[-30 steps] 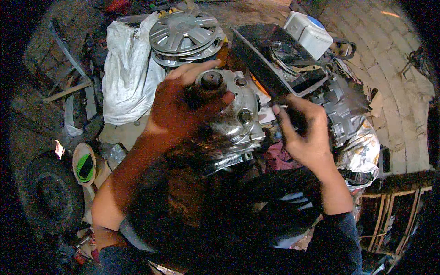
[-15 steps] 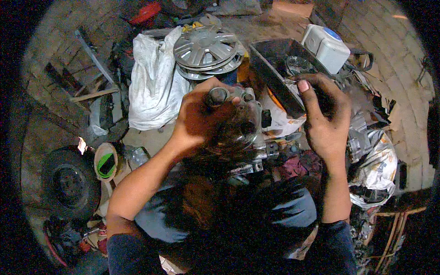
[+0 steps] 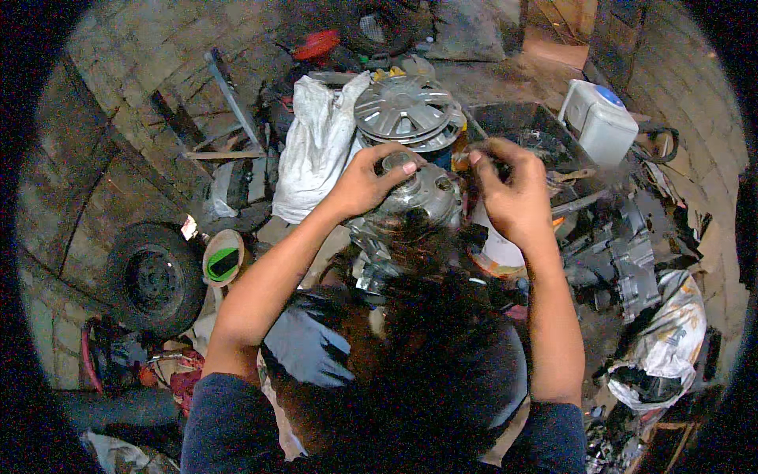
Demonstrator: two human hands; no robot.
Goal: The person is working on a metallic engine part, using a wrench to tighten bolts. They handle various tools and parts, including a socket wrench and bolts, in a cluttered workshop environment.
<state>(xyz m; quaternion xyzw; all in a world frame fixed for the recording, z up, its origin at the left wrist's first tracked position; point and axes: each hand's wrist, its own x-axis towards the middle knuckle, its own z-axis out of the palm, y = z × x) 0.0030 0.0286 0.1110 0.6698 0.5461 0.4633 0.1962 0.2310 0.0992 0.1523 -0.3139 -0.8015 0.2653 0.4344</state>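
Above my lap a rounded, grey cast-metal machine part (image 3: 433, 197) sits with its upper face turned up; a bolt-sized hole shows in it. My left hand (image 3: 367, 180) grips its left side, the thumb lying by a round cap-like boss (image 3: 396, 163). Just right of the part, my right hand (image 3: 515, 189) is raised with thumb and forefinger pinched together. Whatever may be between those fingertips is too small to make out. The underside of the part is lost in shadow.
Beyond my hands stand stacked wheel covers (image 3: 403, 107), a white sack (image 3: 316, 150) and a black tray (image 3: 482, 122) of parts. A white jerrycan (image 3: 604, 126) is behind the tray. A tyre (image 3: 154, 276) stands left; metal castings (image 3: 632, 253) and a plastic sack (image 3: 667, 340) lie right.
My right hand has come from over the tray's edge leftward, close to the metal part. The part is tilted differently in my left hand, and the whole view has shifted.
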